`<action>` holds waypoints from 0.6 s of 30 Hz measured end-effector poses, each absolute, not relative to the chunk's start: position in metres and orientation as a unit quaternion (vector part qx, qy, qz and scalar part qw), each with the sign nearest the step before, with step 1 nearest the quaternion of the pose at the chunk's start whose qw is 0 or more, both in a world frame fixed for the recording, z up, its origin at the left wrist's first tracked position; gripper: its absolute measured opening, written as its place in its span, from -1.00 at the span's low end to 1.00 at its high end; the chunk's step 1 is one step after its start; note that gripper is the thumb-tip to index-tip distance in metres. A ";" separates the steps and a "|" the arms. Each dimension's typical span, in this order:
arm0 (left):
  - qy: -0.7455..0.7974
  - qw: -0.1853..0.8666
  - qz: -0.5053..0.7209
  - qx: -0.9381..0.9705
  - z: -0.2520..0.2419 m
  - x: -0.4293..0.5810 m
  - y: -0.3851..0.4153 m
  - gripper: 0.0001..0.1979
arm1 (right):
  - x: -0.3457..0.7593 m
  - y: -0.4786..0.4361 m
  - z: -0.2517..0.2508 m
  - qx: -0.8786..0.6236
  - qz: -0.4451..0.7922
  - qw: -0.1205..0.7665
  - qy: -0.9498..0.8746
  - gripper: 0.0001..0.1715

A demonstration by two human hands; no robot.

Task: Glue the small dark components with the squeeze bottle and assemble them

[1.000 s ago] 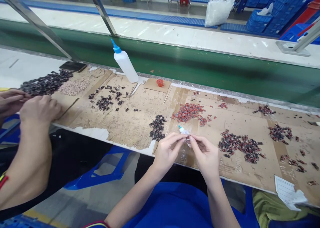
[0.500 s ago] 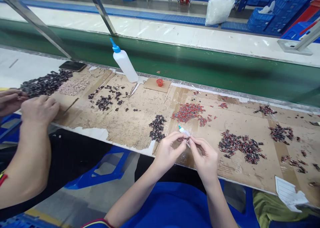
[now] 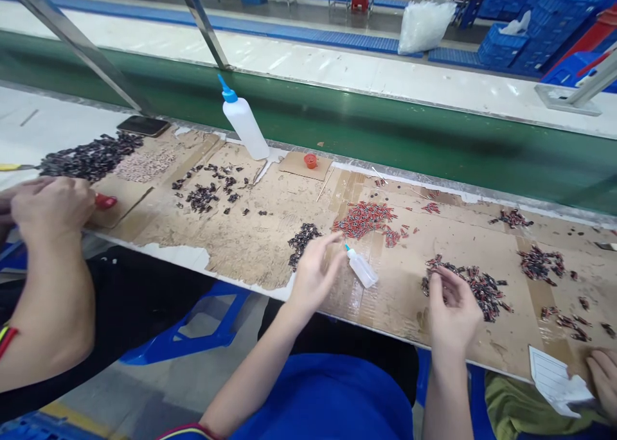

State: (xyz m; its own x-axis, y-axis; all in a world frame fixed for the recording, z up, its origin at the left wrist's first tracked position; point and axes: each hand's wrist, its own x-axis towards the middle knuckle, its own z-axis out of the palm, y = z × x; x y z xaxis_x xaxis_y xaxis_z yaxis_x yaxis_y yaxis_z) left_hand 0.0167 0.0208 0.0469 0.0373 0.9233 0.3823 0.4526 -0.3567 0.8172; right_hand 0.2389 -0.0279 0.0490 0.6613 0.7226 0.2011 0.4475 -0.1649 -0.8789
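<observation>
Where cardboard covers the bench, parts lie heaped.

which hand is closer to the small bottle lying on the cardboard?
Left. The left hand is just left of the small bottle, fingertips by its nozzle; the right hand is farther right, at the red-black parts pile.

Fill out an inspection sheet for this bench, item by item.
Surface: worn cardboard over the bench, torn at the near edge.
Job's things: small glue bottle lying down; red-and-black parts pile; black parts pile.
Clutter: red parts pile, large squeeze bottle, red cap, phone, paper slip.
Grips: left hand open beside black parts pile; right hand touching red-and-black parts pile, pinch unclear.
Cables: nothing seen.
Surroundings: green conveyor belt; co-worker's hands at left; blue crates behind.
</observation>
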 end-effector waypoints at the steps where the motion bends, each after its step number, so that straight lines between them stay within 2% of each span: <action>1: 0.532 0.196 0.461 0.682 0.043 0.007 0.028 -0.77 | 0.246 -0.028 0.049 -0.776 0.070 0.477 -0.407 -0.56; 3: 0.558 0.119 0.419 0.706 0.036 -0.011 0.042 -0.83 | 0.250 -0.027 0.049 -0.792 -0.028 0.414 -0.447 -0.53; 5: 0.552 0.088 0.373 0.740 0.029 -0.023 0.055 -0.82 | 0.238 -0.025 0.048 -0.774 -0.044 0.390 -0.497 -0.51; 10: 0.545 0.065 0.210 0.809 0.027 -0.027 0.078 -0.78 | 0.180 -0.014 0.034 -0.702 0.055 0.352 -0.617 -0.40; 13: 0.539 0.055 0.123 0.831 0.033 -0.023 0.083 -0.73 | 0.165 -0.009 0.025 -0.679 0.087 0.339 -0.645 -0.42; 18: 0.525 0.068 0.135 0.838 0.040 -0.016 0.076 -0.72 | 0.177 -0.011 0.032 -0.683 0.228 0.397 -0.570 -0.53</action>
